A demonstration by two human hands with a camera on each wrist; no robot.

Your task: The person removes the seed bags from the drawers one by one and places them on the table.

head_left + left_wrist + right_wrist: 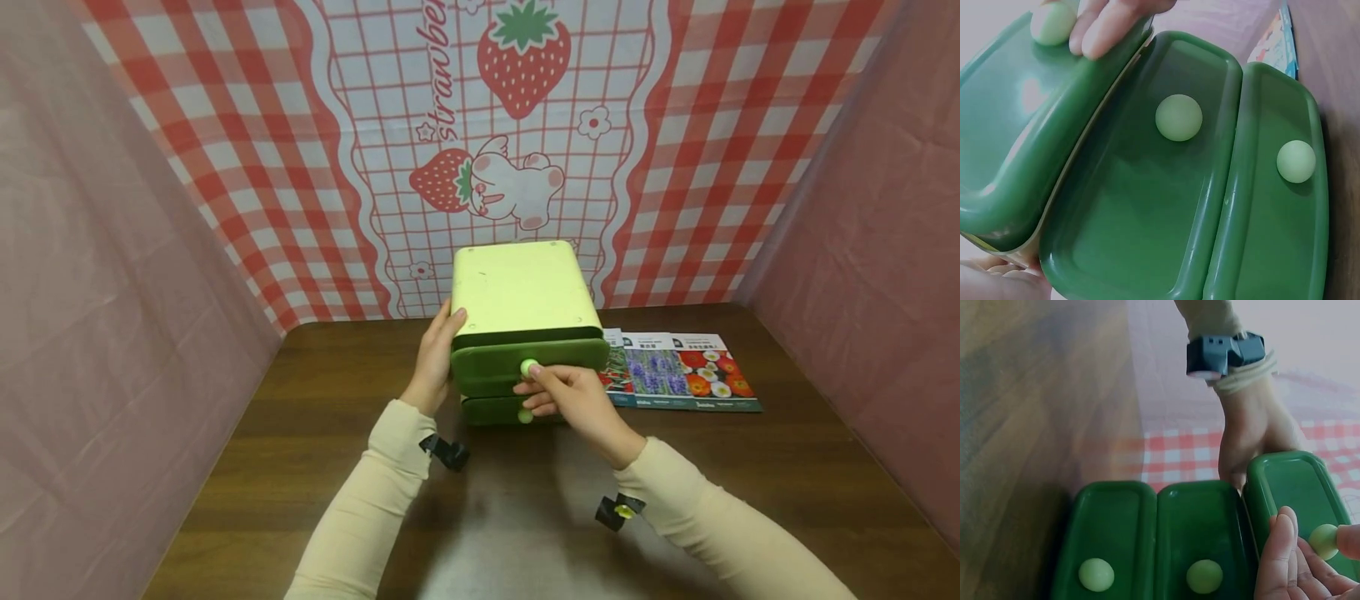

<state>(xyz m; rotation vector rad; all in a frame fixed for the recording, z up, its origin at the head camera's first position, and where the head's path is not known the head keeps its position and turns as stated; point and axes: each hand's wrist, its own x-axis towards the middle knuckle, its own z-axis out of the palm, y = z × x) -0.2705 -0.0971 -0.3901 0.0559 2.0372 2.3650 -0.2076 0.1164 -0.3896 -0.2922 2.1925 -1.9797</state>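
A small chest of drawers [525,287] with a pale yellow-green casing and green drawer fronts stands on the table. Its top drawer [1007,131] juts out past the middle drawer [1135,206] and the bottom drawer [1272,231]. My right hand [585,404] pinches the round light-green knob [528,367] of that top drawer between thumb and fingers. Against the left side of the casing lies my left hand [433,358], its thumb by the top front edge. In the right wrist view, part of the left hand [1254,425] is hidden behind the drawer. The drawer's inside does not show.
To the right of the chest, several flower-picture packets [660,375] lie overlapping on the wooden table [315,467]. A red-and-white checked strawberry cloth [517,167] hangs close behind. Pink curtains [112,292] border both sides. Each wrist carries a small black camera [447,452].
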